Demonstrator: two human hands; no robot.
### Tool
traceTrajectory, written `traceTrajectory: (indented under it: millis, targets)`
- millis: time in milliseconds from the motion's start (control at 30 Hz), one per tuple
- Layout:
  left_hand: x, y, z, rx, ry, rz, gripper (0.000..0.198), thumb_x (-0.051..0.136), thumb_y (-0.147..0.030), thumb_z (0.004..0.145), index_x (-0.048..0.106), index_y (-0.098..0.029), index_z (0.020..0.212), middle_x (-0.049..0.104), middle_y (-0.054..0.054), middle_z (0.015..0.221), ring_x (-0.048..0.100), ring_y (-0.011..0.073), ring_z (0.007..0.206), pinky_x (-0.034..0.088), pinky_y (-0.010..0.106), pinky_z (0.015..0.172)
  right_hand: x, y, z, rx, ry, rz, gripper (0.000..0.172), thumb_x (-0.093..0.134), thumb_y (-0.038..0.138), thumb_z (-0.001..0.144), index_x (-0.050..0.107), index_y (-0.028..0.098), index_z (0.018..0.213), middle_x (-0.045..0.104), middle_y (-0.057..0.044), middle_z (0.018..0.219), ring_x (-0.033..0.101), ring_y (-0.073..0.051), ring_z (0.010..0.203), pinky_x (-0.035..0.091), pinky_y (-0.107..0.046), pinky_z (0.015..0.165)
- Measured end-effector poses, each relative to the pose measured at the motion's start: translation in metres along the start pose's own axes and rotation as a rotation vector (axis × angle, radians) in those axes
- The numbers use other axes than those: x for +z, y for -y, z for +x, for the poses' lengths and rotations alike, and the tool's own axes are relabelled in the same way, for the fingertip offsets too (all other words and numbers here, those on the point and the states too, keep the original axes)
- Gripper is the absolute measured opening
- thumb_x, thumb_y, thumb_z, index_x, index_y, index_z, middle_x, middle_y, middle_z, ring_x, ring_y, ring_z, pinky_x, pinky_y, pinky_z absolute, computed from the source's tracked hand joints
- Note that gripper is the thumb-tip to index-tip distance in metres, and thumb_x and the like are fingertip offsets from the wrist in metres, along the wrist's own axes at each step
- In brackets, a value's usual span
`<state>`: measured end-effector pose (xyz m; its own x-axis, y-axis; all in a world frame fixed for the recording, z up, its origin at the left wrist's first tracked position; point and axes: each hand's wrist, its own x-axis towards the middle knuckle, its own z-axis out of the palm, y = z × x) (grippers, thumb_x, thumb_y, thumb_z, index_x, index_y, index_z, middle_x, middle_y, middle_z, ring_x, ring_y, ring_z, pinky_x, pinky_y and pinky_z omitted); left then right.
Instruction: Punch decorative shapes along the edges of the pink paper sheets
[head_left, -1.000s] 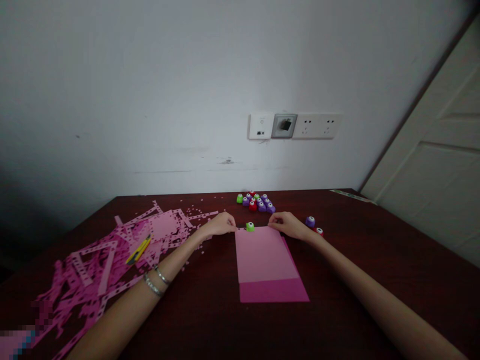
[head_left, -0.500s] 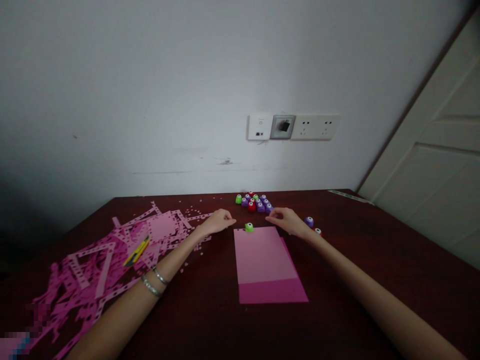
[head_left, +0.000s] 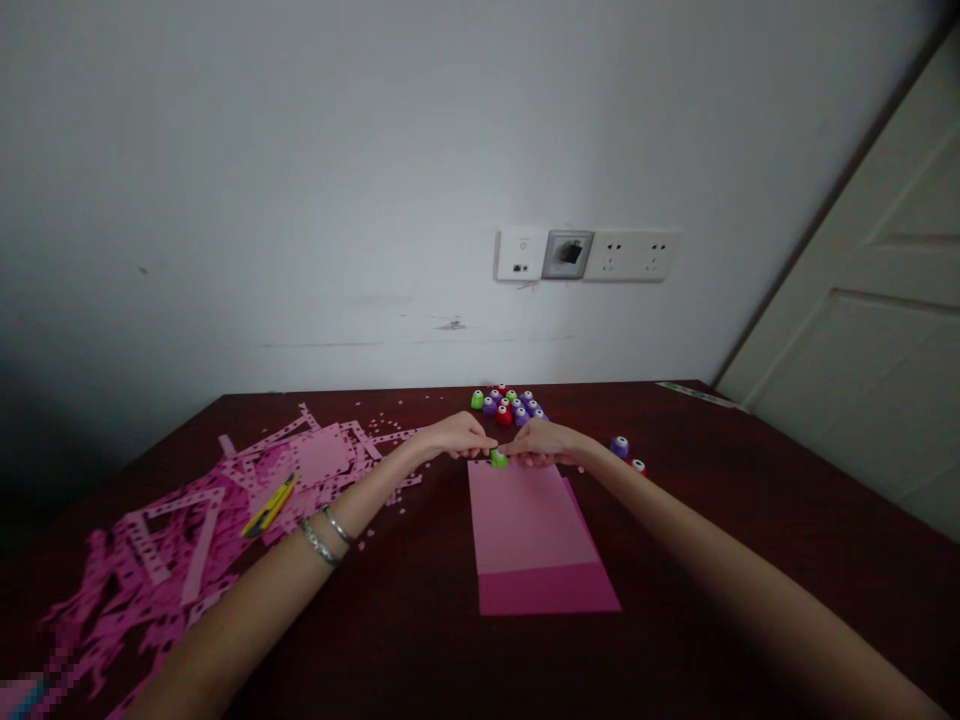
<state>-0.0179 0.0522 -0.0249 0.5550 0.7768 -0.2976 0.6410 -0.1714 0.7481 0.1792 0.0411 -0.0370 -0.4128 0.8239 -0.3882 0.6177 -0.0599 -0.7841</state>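
A small green paper punch (head_left: 499, 459) sits at the far edge of a light pink sheet of paper (head_left: 529, 520), near its left corner. My left hand (head_left: 461, 434) reaches the punch from the left, with fingers closed at its side and top. From the right, my right hand (head_left: 544, 441) meets it, index finger on the punch's top and the other fingers curled over the paper's edge. Beneath the light sheet lies a darker pink sheet (head_left: 547, 592), showing at the near and right sides. Fingertip contact is partly hidden.
Several green, purple and red punches (head_left: 505, 414) cluster behind my hands. A purple punch (head_left: 619, 446) and a red one (head_left: 638, 466) stand by my right forearm. Punched pink strips (head_left: 199, 550) heap at left, with a yellow utility knife (head_left: 271, 504) on them. A wall (head_left: 337, 200) rises behind.
Both hands have moved inward from either side of the green punch and now meet at it. The punch and sheets stay in nearly the same place.
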Motion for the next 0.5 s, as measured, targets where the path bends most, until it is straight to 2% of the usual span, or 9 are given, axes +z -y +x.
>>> traceTrajectory:
  millis: [100,267,500]
  targets:
    - [-0.003,0.001,0.004,-0.033,0.076,-0.045,0.034,0.063,-0.047,0.066,0.061,-0.014,0.062,0.047,-0.001,0.052,0.036,0.0053,0.044,0.021,0.021,0.041,0.001,0.001,0.005,0.057,0.057,0.075,0.038,0.068,0.047,0.065,0.057,0.011,0.061,0.047,0.005,0.044,0.031,-0.002,0.034,0.021,-0.017,0.033]
    - [-0.005,0.002,0.009,-0.090,0.204,-0.108,0.039,0.067,-0.052,0.061,0.066,-0.014,0.069,0.050,0.000,0.055,0.031,0.0049,0.044,0.018,0.022,0.041,-0.001,0.004,0.009,0.142,0.160,0.126,0.034,0.067,0.041,0.067,0.056,0.010,0.060,0.046,0.005,0.044,0.027,-0.001,0.034,0.018,-0.016,0.032]
    - [-0.004,0.002,0.020,-0.149,0.272,-0.131,0.034,0.075,-0.045,0.053,0.063,-0.014,0.057,0.048,0.001,0.052,0.031,0.0052,0.044,0.015,0.021,0.041,-0.002,0.009,0.012,0.178,0.296,0.146,0.022,0.060,0.030,0.073,0.056,0.011,0.062,0.040,0.007,0.042,0.021,-0.001,0.032,0.014,-0.015,0.031]
